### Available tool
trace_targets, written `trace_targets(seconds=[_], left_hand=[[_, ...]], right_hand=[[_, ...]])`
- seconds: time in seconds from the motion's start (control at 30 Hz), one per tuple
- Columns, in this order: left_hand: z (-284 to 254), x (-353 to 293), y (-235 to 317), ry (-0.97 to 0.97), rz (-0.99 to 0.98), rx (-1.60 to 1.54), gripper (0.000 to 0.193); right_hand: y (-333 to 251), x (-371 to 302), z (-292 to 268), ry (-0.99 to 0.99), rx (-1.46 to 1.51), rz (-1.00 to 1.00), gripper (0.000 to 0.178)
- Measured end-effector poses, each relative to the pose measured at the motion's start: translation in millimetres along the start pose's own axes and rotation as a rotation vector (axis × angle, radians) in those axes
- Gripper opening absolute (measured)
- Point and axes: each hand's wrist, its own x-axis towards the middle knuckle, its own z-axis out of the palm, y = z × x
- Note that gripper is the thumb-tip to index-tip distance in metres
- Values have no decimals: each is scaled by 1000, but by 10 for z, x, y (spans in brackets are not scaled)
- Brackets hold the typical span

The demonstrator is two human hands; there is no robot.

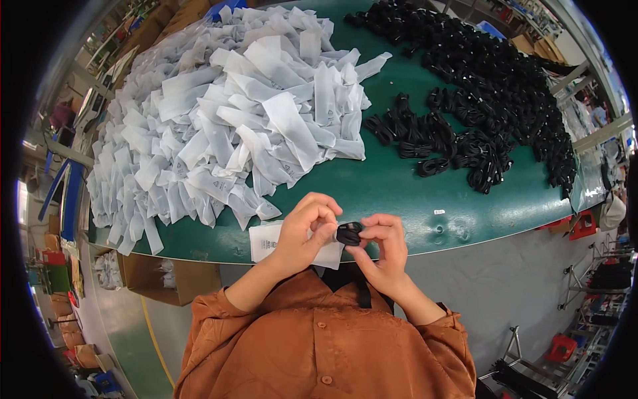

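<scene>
A coiled black cable (349, 234) is between my two hands at the table's near edge. My right hand (385, 247) is closed on its right side, thumb below and fingers above. My left hand (307, 231) has thumb and forefinger pinched at the coil's left end, where the edge of a white frosted bag seems to be; the fingers hide the exact grip. White flat bags (263, 241) lie under my left hand and stick out a little past the table edge.
A big heap of filled white bags (286, 120) covers the left of the green table (392, 183). Bundled black cables (492, 86) are piled at the right and far right. A cardboard box (156, 279) stands below the table's left edge; a red stool (561, 347) is at the lower right.
</scene>
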Motion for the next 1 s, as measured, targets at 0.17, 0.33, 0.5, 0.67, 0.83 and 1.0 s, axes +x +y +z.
trace_targets(seconds=[0.17, 0.33, 0.5, 0.67, 0.83, 1.0], left_hand=[[3, 188, 121, -35, -36, -120, 15], [23, 258, 101, -71, -4, -152, 12], [-225, 481, -46, 83, -50, -259, 9], [-944, 848, -204, 463, 30, -546, 16], [-751, 446, -147, 500, 201, 451, 23], [-89, -294, -284, -135, 51, 393, 26]], right_hand=[[-22, 223, -31, -146, -133, -114, 28], [-20, 353, -83, -289, -296, -137, 32], [56, 447, -124, -204, -188, -188, 42], [279, 818, -625, 173, -704, 54, 35], [945, 827, -1132, 63, -1141, 369, 37], [807, 716, -1007, 44, -1142, 426, 31]])
